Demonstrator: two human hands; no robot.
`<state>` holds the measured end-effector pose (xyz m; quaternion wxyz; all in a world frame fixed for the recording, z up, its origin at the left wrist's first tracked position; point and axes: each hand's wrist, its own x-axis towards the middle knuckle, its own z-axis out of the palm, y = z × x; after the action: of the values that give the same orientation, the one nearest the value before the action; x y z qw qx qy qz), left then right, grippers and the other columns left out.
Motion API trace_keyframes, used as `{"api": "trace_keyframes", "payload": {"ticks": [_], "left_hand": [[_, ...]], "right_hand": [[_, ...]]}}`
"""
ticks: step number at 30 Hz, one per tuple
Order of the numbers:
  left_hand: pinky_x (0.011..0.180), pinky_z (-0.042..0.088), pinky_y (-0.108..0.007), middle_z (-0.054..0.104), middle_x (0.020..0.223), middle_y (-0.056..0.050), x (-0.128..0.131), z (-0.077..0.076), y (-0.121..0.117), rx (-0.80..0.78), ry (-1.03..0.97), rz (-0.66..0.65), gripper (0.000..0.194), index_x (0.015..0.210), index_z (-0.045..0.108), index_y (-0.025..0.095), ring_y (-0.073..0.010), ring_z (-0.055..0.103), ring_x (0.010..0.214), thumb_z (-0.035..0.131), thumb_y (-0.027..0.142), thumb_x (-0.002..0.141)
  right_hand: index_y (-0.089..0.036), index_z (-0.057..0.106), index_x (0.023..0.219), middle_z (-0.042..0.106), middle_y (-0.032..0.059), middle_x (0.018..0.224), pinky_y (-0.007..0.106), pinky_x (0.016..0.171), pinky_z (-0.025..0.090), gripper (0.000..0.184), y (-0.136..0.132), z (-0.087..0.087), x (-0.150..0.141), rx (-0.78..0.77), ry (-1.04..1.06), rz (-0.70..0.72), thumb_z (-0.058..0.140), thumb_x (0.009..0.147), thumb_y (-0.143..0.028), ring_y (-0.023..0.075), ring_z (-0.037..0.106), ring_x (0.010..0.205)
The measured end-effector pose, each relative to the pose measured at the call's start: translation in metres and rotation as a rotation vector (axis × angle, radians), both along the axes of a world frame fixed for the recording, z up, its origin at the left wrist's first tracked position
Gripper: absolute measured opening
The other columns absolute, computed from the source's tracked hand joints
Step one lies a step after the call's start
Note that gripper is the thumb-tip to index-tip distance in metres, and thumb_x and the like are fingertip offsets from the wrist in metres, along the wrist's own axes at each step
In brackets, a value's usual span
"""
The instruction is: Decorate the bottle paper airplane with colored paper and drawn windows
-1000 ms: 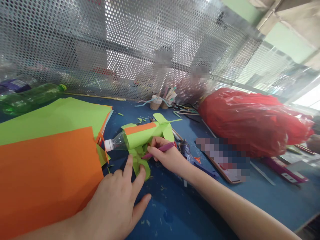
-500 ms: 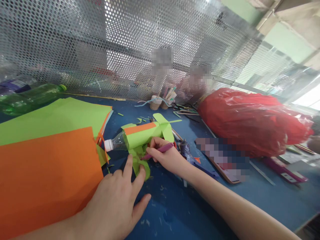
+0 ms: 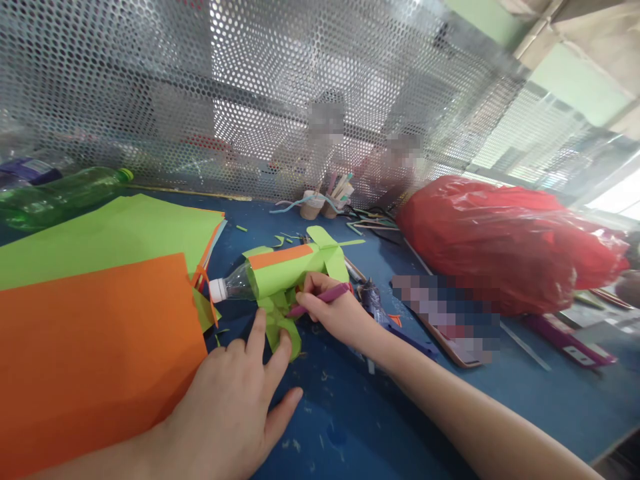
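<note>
A clear plastic bottle (image 3: 239, 283) with a white cap lies on its side, wrapped in lime-green paper with an orange strip (image 3: 280, 257). Green paper flaps (image 3: 325, 240) stick out at its base end. My right hand (image 3: 325, 303) is closed around a purple pen (image 3: 334, 292), its tip down at a green paper piece (image 3: 283, 333) beside the bottle. With fingers spread, my left hand (image 3: 240, 387) presses that piece against the table by its fingertips. Part of the piece is hidden under my fingers.
Orange sheets (image 3: 100, 353) and green sheets (image 3: 115, 233) lie at left, before a green bottle (image 3: 65, 197). To the right are a dark blue glue gun (image 3: 375, 303), a phone (image 3: 440, 320) and a red plastic bag (image 3: 500, 240). Two small cups (image 3: 311, 208) stand near the perforated metal screen (image 3: 250, 100).
The purple pen and my right hand have shifted only very slightly over the green paper. My left hand and the bottle stay where they were.
</note>
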<state>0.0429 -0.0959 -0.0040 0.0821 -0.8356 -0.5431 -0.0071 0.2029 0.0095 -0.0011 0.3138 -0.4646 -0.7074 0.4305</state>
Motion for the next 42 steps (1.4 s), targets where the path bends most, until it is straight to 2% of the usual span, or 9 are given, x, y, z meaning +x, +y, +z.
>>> {"api": "trace_keyframes", "payload": {"ticks": [5, 11, 17, 27, 34, 42], "left_hand": [[0.063, 0.059, -0.044, 0.053, 0.14, -0.029, -0.0026, -0.0038, 0.0028, -0.037, -0.031, -0.031, 0.046, 0.133, 0.059, 0.022, -0.0295, 0.072, 0.076, 0.043, 0.041, 0.094], [0.064, 0.059, -0.043, 0.055, 0.138, -0.027, -0.0007, -0.0023, 0.001, 0.005, -0.024, 0.0, 0.043, 0.129, 0.062, 0.022, -0.0293, 0.072, 0.076, 0.047, 0.039, 0.093], [0.061, 0.059, -0.045, 0.054, 0.138, -0.03, -0.0027, -0.0057, 0.0013, -0.002, -0.042, -0.037, 0.046, 0.131, 0.061, 0.021, -0.0302, 0.072, 0.074, 0.043, 0.04, 0.094], [0.062, 0.058, -0.047, 0.052, 0.14, -0.031, -0.0036, -0.0082, 0.0044, -0.032, -0.049, -0.04, 0.047, 0.131, 0.06, 0.02, -0.0311, 0.072, 0.076, 0.039, 0.039, 0.094], [0.062, 0.057, -0.043, 0.054, 0.138, -0.028, 0.0, -0.0006, -0.0005, -0.008, -0.021, -0.002, 0.044, 0.128, 0.063, 0.021, -0.0302, 0.072, 0.076, 0.041, 0.035, 0.093], [0.062, 0.058, -0.043, 0.053, 0.139, -0.028, 0.001, 0.0015, 0.0003, -0.025, -0.015, 0.004, 0.043, 0.128, 0.063, 0.021, -0.0307, 0.072, 0.077, 0.043, 0.035, 0.093]], "right_hand": [[-0.021, 0.043, 0.065, 0.043, -0.0092, 0.051, 0.021, 0.049, 0.034, 0.019, -0.0006, 0.0023, -0.0005, -0.028, 0.017, 0.005, 0.055, 0.08, -0.017, 0.0102, 0.053, 0.051], [-0.021, 0.043, 0.063, 0.044, -0.0093, 0.051, 0.021, 0.05, 0.034, 0.02, -0.0002, 0.0039, -0.0006, -0.003, 0.008, 0.005, 0.055, 0.077, -0.014, 0.0088, 0.044, 0.049], [-0.021, 0.043, 0.063, 0.043, -0.0099, 0.049, 0.021, 0.049, 0.032, 0.019, -0.0003, 0.0039, 0.0002, -0.005, 0.004, 0.004, 0.054, 0.077, -0.014, 0.0081, 0.04, 0.046], [-0.021, 0.043, 0.063, 0.044, -0.0099, 0.049, 0.022, 0.048, 0.032, 0.019, 0.0001, 0.0039, 0.0008, -0.018, 0.008, 0.028, 0.054, 0.078, -0.014, 0.0085, 0.042, 0.046], [-0.021, 0.044, 0.064, 0.044, -0.0092, 0.048, 0.021, 0.047, 0.032, 0.019, -0.0005, 0.0047, 0.0007, -0.026, -0.002, 0.021, 0.055, 0.078, -0.015, 0.0088, 0.043, 0.046], [-0.021, 0.043, 0.063, 0.044, -0.0093, 0.048, 0.022, 0.048, 0.033, 0.019, -0.0011, 0.0064, 0.0005, -0.026, -0.003, 0.028, 0.055, 0.078, -0.015, 0.009, 0.042, 0.047]]}}
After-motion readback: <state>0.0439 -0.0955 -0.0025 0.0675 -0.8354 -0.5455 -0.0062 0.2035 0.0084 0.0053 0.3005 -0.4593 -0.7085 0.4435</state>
